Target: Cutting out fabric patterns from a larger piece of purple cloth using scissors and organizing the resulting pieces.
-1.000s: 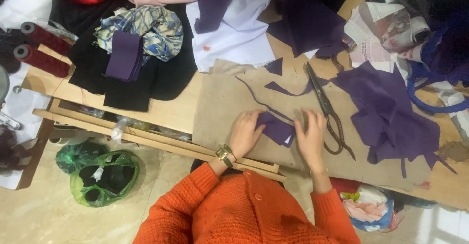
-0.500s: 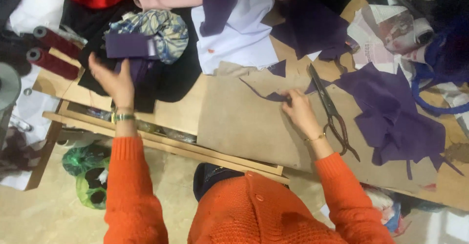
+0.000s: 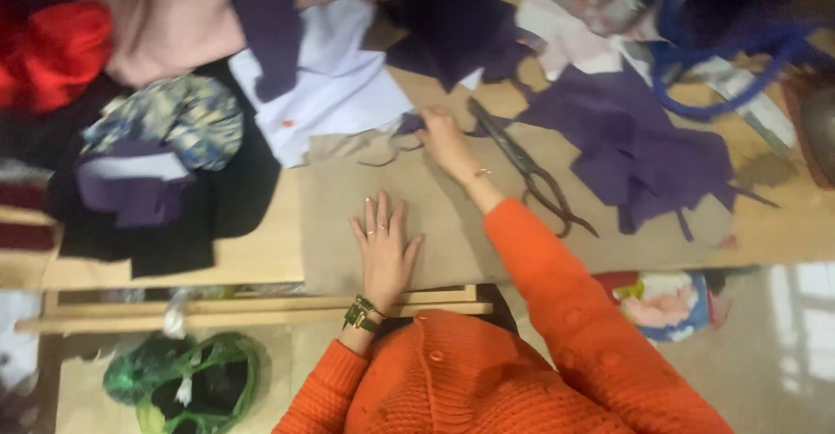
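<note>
— Where do your hands sit?

— Your left hand (image 3: 385, 247) lies flat on the tan sheet (image 3: 452, 217), fingers spread and released, grasping nothing. Your right hand (image 3: 442, 138) reaches to the sheet's far edge.

— And its fingers?

— They close on a small purple scrap (image 3: 410, 123) at that far edge, beside the white cloth (image 3: 335, 95). The picture is blurred, so the grip itself is hard to read.

— What lies near you?

— Dark scissors (image 3: 531, 169) lie just right of your right wrist, on the sheet. Beyond them a heap of purple fabric pieces (image 3: 644, 143) spreads over the wooden table (image 3: 261, 256). To your left, folded purple fabric (image 3: 130, 192) rests on black cloth (image 3: 230, 203).
</note>
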